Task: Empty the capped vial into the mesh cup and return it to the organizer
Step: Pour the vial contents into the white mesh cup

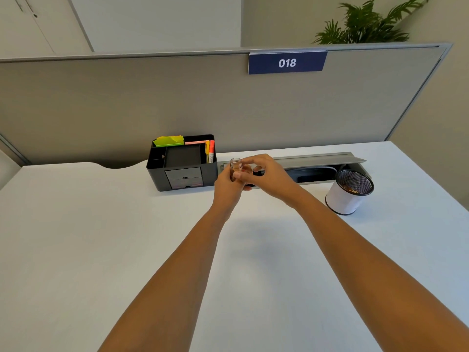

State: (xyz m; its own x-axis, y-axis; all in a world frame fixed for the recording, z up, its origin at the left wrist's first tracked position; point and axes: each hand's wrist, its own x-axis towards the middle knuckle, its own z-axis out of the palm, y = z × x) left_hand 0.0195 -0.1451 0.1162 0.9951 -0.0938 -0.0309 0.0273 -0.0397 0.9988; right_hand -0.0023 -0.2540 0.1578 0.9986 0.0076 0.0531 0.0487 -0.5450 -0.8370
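My left hand (228, 185) grips a small clear vial (236, 166) upright above the white desk, just right of the black organizer (181, 163). The vial's mouth shows open at the top, with brownish contents in its lower part. My right hand (266, 174) is against the vial's right side, fingers curled around something small and dark (257, 173), probably the cap. The mesh cup (351, 193), white-wrapped with a black mesh rim, stands to the right with small brownish bits inside.
The organizer holds sticky notes (169, 141), markers (211, 151) and small drawers. A grey cable tray (312, 165) with its lid up runs along the back of the white desk (101, 237). A grey partition (127, 105) stands behind.
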